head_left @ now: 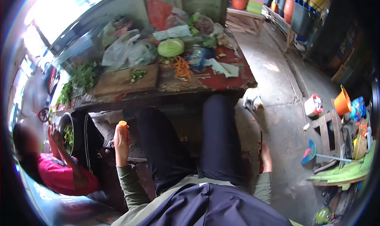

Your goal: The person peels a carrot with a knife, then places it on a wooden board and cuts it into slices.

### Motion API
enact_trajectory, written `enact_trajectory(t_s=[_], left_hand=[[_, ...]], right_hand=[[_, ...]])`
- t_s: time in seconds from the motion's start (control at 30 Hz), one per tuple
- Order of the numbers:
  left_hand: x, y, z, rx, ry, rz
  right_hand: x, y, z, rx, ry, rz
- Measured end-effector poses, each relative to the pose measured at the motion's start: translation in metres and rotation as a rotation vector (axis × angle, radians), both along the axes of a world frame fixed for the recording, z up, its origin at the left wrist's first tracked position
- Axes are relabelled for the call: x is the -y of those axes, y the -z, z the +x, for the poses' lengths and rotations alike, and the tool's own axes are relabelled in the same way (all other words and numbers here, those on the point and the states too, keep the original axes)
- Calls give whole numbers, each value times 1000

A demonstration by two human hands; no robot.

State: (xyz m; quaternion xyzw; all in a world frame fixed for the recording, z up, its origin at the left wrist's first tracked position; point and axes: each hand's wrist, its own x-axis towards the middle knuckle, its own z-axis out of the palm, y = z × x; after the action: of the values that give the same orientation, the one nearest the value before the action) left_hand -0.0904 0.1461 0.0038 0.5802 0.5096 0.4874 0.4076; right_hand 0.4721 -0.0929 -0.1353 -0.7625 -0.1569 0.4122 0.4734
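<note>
My left hand (121, 146) is closed around an orange piece of carrot (122, 124), held upright beside my left thigh. Out to the right of my legs, my right hand (265, 154) is wrapped round a knife (261, 141) whose thin dark blade points up. On the worn wooden table (170, 89) in front of my knees lie orange carrot strips (182, 68), a pale green cabbage (171, 47) and a cutting board (118, 81) with chopped green pieces (138, 75) on it.
Plastic bags (128, 51) and leafy greens (85, 76) cover the table's left side. A person in a pink shirt (67, 172) sits at the left by a bowl of greens (68, 137). A cat (252, 100) is beside the table; an orange bucket (342, 101) stands right.
</note>
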Motion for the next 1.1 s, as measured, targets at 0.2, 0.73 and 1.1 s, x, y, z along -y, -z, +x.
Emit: enact_trajectory(t_s=[0.2, 0.73, 1.1], left_hand=[[-5, 26, -57, -130, -358, 231], [-294, 42, -184, -762, -692, 296], [-304, 44, -187, -932, -745, 80]], right_hand=[[-99, -95, -3, 29, -54, 189], [-270, -158, -153, -805, -383, 681], [-398, -117, -269, -432, -762, 478]])
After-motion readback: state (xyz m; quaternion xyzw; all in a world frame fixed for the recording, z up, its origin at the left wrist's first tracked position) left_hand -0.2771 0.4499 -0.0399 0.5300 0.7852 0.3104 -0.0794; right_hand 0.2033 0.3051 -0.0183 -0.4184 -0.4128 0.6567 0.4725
